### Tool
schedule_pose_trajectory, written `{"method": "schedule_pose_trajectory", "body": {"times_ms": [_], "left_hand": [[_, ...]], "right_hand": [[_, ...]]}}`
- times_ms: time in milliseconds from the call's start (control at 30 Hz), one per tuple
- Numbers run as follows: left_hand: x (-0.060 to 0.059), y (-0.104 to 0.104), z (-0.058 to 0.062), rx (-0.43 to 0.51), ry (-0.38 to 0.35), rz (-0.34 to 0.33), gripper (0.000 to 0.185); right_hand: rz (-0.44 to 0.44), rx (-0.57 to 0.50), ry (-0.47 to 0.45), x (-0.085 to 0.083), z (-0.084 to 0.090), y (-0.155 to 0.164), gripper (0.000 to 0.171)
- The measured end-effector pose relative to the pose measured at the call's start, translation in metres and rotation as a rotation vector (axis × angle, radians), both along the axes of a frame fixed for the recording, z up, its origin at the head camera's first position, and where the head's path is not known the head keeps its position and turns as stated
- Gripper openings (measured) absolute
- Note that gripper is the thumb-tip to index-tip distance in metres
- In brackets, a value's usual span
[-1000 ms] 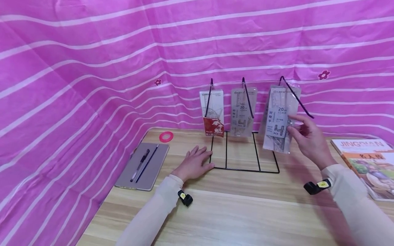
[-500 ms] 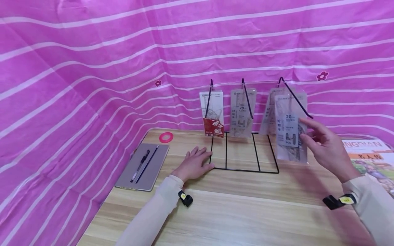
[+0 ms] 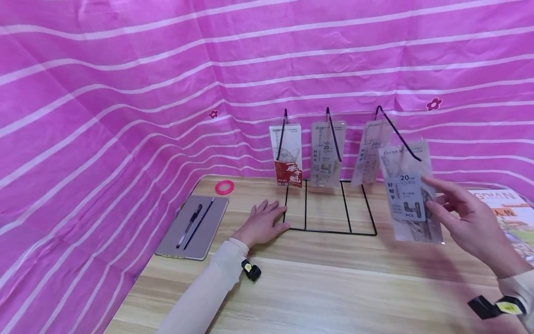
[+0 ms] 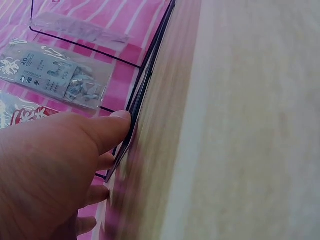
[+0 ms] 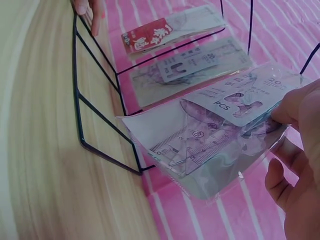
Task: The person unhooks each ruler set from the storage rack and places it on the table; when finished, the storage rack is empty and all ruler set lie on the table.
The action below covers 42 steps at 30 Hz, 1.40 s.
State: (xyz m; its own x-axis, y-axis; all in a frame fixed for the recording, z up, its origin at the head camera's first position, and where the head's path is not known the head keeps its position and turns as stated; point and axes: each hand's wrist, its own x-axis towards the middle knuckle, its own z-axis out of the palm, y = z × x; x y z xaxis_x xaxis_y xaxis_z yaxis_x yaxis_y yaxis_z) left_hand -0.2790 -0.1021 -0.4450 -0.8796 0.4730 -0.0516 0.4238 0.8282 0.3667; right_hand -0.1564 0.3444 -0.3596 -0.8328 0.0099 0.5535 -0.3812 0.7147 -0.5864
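My right hand (image 3: 471,220) pinches the right edge of a clear packet holding a ruler set (image 3: 413,208), tilted above the table. In the right wrist view, a transparent ruler and protractor show inside the packet (image 5: 200,137). The tip of the rack's right hook overlaps its upper part; I cannot tell whether it passes through the packet. Behind hangs a similar packet (image 3: 369,155). My left hand (image 3: 263,222) lies on the table, fingers spread, touching the left front corner of the black wire rack (image 3: 329,231). In the left wrist view, the thumb (image 4: 112,131) is against the wire.
On the other hooks hang a red and white ruler packet (image 3: 289,171) and a grey one (image 3: 327,160). A grey notebook (image 3: 171,239) with two pens and a pink tape ring (image 3: 224,187) lie left. A magazine (image 3: 511,213) lies right, partly behind my right hand.
My right hand has drawn the front packet along the right hook, toward me, rightward and down, apart from the packet behind it. My left hand has stayed in place.
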Motion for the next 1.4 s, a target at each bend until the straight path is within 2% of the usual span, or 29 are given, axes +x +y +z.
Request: {"method": "schedule_pose_trajectory", "body": {"times_ms": [200, 467, 800, 967, 1100, 1267, 1333, 1400], "left_hand": [[0.002, 0.000, 0.002, 0.022, 0.000, 0.000, 0.066], [0.002, 0.001, 0.003, 0.019, -0.009, 0.001, 0.066], [0.002, 0.001, 0.001, 0.002, -0.001, 0.000, 0.067], [0.003, 0.002, 0.002, 0.004, -0.006, 0.001, 0.068], [0.003, 0.002, 0.003, 0.011, -0.008, -0.003, 0.068], [0.000, 0.001, 0.003, 0.023, -0.006, -0.005, 0.068], [-0.001, 0.002, 0.002, 0.018, -0.005, 0.000, 0.067], [-0.001, 0.002, 0.002, 0.012, -0.006, 0.005, 0.067]], "right_hand": [[-0.025, 0.045, -0.029, 0.018, 0.000, 0.004, 0.054], [0.078, -0.031, 0.041, 0.033, -0.005, 0.007, 0.060], [0.090, -0.077, 0.140, 0.045, -0.007, 0.002, 0.056], [0.151, -0.092, 0.195, 0.051, -0.009, 0.007, 0.058], [0.231, -0.220, 0.207, 0.057, -0.012, 0.015, 0.058], [0.410, -0.492, 0.196, 0.052, -0.019, 0.035, 0.059], [0.494, -0.564, 0.184, 0.048, -0.021, 0.046, 0.056], [0.520, -0.573, 0.160, 0.045, -0.022, 0.055, 0.053]]}}
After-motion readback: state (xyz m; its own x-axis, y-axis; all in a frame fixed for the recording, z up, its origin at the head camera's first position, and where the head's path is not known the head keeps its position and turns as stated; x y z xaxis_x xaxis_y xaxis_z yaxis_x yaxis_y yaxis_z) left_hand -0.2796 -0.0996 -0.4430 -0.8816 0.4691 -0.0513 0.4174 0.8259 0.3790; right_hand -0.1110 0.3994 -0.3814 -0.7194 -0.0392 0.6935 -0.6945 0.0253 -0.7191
